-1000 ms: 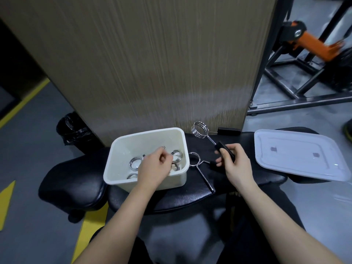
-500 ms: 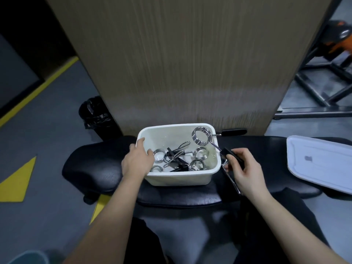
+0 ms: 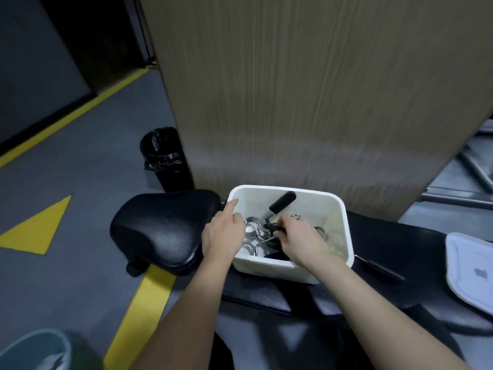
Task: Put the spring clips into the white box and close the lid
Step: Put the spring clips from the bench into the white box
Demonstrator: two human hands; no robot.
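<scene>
Bench: black padded gym bench (image 3: 160,231) carries the white rectangular plastic box (image 3: 344,222), which stands in front of a tall wood-grain panel (image 3: 306,89).
Change: half a second ago the right hand held a clip outside the box, at its right wall; now the right hand (image 3: 301,240) is inside the box.
Meaning: I judge this clip is being laid in, so the filling is nearly done.
Lid: flat white plastic lid (image 3: 469,271) lies well apart on the right, not yet on.
Left hand: left hand (image 3: 221,236) rests on the left rim, fingers loosely bent, nothing held.
Right grip: fingers closed around the black-handled chrome spring clip (image 3: 281,206).
Clips: coiled chrome rings, tangled on the box floor.
Leftover: one black-handled clip (image 3: 381,269) lies on the bench just beside the box.
</scene>
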